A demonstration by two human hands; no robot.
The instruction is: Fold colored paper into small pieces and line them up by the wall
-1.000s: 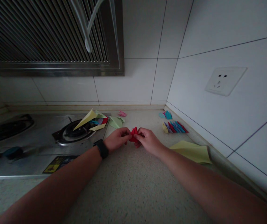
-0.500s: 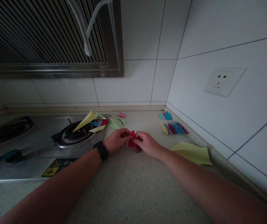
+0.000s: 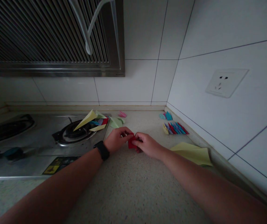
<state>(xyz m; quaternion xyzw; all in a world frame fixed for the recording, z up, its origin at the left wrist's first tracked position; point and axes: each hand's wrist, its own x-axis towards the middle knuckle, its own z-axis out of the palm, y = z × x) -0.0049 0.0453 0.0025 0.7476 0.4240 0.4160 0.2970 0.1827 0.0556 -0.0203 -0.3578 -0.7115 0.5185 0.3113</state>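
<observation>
A small piece of folded red paper point(image 3: 131, 142) is pinched between my two hands above the speckled countertop point(image 3: 128, 186). My left hand point(image 3: 118, 138), with a black watch point(image 3: 102, 150) on its wrist, grips the upper left edge with thumb and fingers. On the right side, my right hand point(image 3: 146, 143) presses its thumb on the front, its other fingers curled behind. The fingers partly cover the paper, so its full shape is hidden. Beyond the left hand lies crumpled pale green paper point(image 3: 116, 122).
A gas stove point(image 3: 77, 133) on the left has yellow paper point(image 3: 86, 119) and other coloured pieces over its burner. Several folded paper pieces point(image 3: 175, 128) stand in a row at back right. A yellow sheet point(image 3: 191, 152) lies by the right wall. The range hood point(image 3: 54, 70) hangs above.
The pointed top of the red paper that stood up between my fingers now lies lower and flatter. Both hands stay in nearly the same place; the view has shifted slightly.
</observation>
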